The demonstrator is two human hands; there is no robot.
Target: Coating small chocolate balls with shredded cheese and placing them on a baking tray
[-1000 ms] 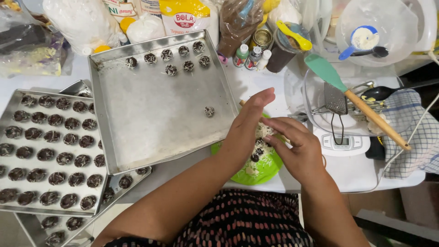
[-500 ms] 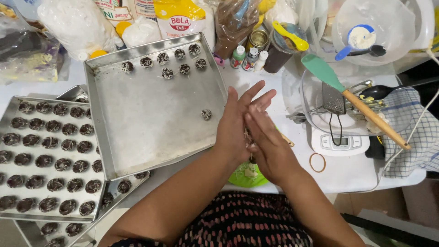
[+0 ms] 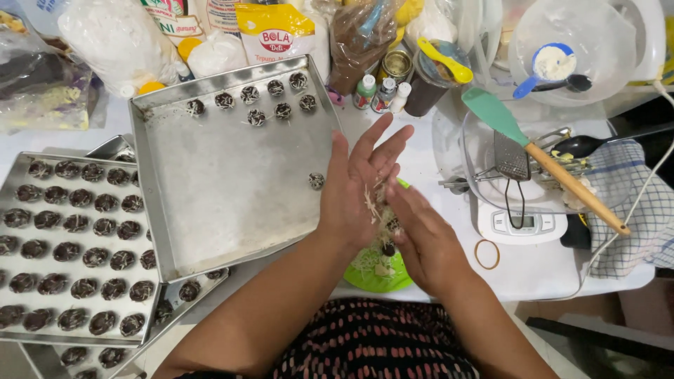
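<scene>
My left hand (image 3: 358, 186) and my right hand (image 3: 421, 238) are pressed palm to palm, fingers flat, above a green plate (image 3: 375, 275) of pale cheese shreds. Shreds cling to both palms, and a small dark chocolate ball (image 3: 391, 224) shows between them. A large metal tray (image 3: 232, 161) lies just left of my hands. It holds a row of cheese-coated chocolate balls (image 3: 254, 98) at its far edge and one lone ball (image 3: 316, 181) near my left hand.
A second tray (image 3: 17, 163) filled with dark balls sits at the left, over another tray (image 3: 184, 300). Bags of ingredients (image 3: 119, 42) line the back. A scale (image 3: 518, 223), bowl, green spatula (image 3: 533, 151), checked cloth (image 3: 632, 210) and rubber band (image 3: 487, 254) lie to the right.
My hands have lifted from the green plate and come together palm to palm, sliding against each other over the plate. The trays have not moved on the table.
</scene>
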